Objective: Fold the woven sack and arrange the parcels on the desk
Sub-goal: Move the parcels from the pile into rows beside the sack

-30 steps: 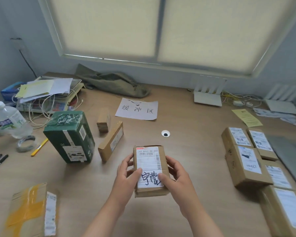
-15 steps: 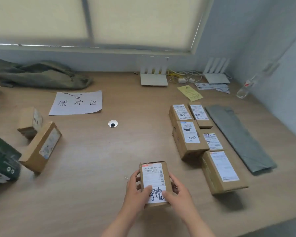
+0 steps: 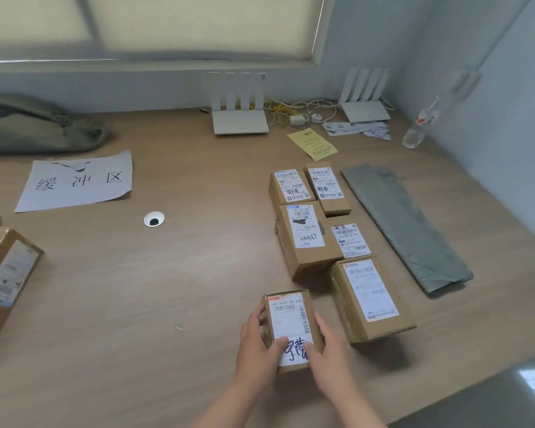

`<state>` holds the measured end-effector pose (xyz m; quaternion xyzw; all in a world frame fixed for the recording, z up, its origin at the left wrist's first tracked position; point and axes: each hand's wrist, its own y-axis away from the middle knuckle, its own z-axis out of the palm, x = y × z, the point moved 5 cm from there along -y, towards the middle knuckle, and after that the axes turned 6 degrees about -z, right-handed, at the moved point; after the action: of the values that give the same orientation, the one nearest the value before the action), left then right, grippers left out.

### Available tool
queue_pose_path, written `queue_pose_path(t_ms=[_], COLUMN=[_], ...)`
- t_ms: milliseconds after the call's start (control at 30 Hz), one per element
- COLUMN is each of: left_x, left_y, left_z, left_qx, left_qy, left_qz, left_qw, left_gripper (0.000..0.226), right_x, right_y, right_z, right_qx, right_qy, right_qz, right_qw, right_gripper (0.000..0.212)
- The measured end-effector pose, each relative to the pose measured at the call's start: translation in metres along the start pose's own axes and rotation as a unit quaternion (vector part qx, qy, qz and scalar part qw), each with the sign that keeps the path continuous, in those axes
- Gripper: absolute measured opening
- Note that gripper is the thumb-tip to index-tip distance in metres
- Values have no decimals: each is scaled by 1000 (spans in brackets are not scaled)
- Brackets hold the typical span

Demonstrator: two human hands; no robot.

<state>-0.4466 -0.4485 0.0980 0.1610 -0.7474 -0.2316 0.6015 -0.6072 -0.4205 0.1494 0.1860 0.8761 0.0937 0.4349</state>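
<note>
A small cardboard parcel (image 3: pixel 288 319) with a white label and black handwriting is held between both hands above the wooden desk (image 3: pixel 167 288). My left hand (image 3: pixel 255 350) grips its left side and my right hand (image 3: pixel 329 353) grips its right side, thumbs on the label. Just right of it lies a group of several labelled cardboard parcels (image 3: pixel 309 239), the nearest one (image 3: pixel 371 298) close to my right hand. A folded grey woven sack (image 3: pixel 405 223) lies flat to the right of the group.
A paper sign (image 3: pixel 78 180) with handwriting and a cable hole (image 3: pixel 154 219) are on the left half. Another parcel (image 3: pixel 7 273) stands at the left edge. An olive bag (image 3: pixel 37 125), two white routers (image 3: pixel 238 109), cables, a yellow note (image 3: pixel 312 143) and a bottle (image 3: pixel 420 125) line the back.
My view has swung right, away from the green box and toward the parcel group. Both hands have carried the small parcel right, close to the nearest parcel.
</note>
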Motion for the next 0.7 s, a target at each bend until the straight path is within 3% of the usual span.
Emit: queue_pose_path(t_ms=[400,700], left_x=[25,40], left_y=[-33,-40], left_z=[56,67], left_qx=[2,-5], left_qy=[36,23], left_qz=[-7,-10], left_qw=[999,1000], left_gripper=[74,77], right_x=[0,7], right_y=[-37,-54], right_z=[-32,-33], right_qx=[35,85], right_qy=[254,307], right_qz=[-72,-87], right_qw=[964,944], right_gripper=[53,59])
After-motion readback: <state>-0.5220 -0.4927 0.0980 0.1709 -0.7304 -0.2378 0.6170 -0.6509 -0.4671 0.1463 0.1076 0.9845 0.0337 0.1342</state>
